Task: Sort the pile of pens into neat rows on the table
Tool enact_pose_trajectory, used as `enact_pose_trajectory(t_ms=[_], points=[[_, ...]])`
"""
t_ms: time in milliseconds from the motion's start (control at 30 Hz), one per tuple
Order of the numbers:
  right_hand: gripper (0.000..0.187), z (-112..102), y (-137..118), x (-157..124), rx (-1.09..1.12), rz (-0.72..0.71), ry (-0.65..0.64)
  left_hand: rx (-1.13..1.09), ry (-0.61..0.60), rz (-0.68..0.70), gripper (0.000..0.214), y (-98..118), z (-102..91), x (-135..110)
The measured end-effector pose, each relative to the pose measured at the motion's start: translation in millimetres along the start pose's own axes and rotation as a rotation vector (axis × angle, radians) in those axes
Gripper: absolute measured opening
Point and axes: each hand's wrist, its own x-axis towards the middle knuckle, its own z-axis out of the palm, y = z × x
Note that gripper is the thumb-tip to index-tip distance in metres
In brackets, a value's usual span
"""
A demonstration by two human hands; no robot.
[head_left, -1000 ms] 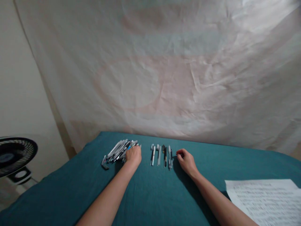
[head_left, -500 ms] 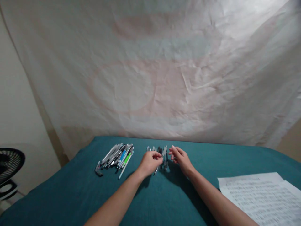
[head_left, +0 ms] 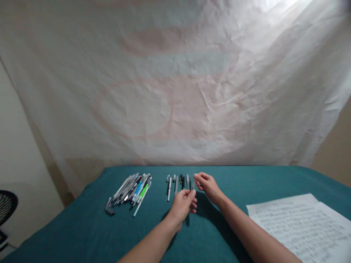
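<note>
My left hand [head_left: 183, 205] and my right hand [head_left: 207, 185] meet over the teal tablecloth [head_left: 90, 230], both pinched on the same pale pen [head_left: 193, 183], one at each end. A heap of several pens [head_left: 131, 190] lies to the left. A short row of pens [head_left: 175, 182] lies side by side just beyond my left hand, close to the far edge of the table.
Printed paper sheets [head_left: 304, 223] lie at the right front of the table. A crumpled white sheet [head_left: 175, 91] hangs as a backdrop behind the table. Part of a black fan [head_left: 6, 208] shows at the far left, below table level.
My left hand left the heap with a pen and came right to meet my right hand; both now grip that pen in front of the row. The camera view drifted right.
</note>
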Motion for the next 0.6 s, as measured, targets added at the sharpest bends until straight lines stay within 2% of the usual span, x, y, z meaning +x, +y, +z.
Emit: enact_pose_trajectory(t_ms=[100, 200, 600], points=[[0.036, -5, 1, -1, -0.023, 0.005, -0.026, -0.081, 0.037, -0.009, 0.038, -12, 10.7, -6], [0.035, -10, 5, -1, -0.030, -0.002, -0.064, -0.116, 0.021, -0.008, 0.036, -20, 14.4, -9], [0.033, -16, 9, 2, 0.042, 0.071, -0.105, -0.214, -0.062, -0.007, 0.032, -22, 6.8, -9]])
